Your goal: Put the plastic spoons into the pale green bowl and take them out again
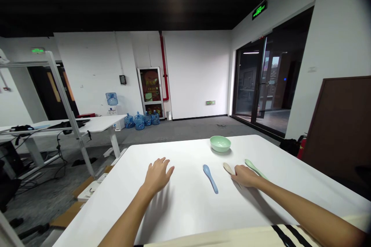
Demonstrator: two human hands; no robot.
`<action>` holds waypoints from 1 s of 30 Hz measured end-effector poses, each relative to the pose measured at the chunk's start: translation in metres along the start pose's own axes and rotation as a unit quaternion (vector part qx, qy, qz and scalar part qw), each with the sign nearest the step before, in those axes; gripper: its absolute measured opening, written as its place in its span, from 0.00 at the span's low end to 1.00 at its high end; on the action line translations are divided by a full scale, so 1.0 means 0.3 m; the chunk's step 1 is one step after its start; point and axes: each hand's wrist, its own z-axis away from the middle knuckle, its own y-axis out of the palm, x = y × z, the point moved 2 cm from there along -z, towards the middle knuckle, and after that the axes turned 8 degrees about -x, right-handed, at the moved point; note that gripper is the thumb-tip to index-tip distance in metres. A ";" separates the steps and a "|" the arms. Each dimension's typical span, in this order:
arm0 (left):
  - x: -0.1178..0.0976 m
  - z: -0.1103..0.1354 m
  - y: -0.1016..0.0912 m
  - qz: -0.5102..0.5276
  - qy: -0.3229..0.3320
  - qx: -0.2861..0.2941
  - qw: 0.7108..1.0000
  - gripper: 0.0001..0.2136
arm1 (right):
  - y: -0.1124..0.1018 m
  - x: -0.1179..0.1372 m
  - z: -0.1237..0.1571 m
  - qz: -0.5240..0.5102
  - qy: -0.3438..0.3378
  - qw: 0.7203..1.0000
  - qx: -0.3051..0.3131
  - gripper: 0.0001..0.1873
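Note:
My left hand (158, 174) is open above the left part of the white table (185, 208), its fingers stretched forward and nothing in them. On the right, my right hand (245, 176) has its fingers closed on a beige spoon (227, 167), which lies on the table with its bowl pointing away from me. Part of the handle is hidden under the hand. A blue spoon (210, 178) rests between my hands, nearer the right one. Just beyond my right wrist lies a green spoon (255, 168), its handle end partly covered. Farther back stands a green bowl (220, 144).
Left of the table, cardboard and a white tray (92, 190) sit low beside its edge. Another white desk (101, 123) carries cables and black items. Blue water bottles (139, 120) stand by the far wall. A brown board (342, 119) leans at the right.

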 end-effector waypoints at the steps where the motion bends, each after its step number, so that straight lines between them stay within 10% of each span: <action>1: -0.001 0.001 -0.002 -0.002 0.000 0.002 1.000 0.25 | 0.000 -0.002 0.000 0.000 0.003 1.000 -0.002 0.12; 17: 0.002 -0.004 0.004 0.009 0.003 -0.002 1.000 0.25 | -0.173 0.034 -0.029 -0.041 0.011 0.996 -0.074 0.13; 30: 0.017 -0.017 0.019 -0.003 -0.024 0.007 1.000 0.26 | -0.277 0.007 -0.402 -0.040 0.067 0.987 -0.139 0.13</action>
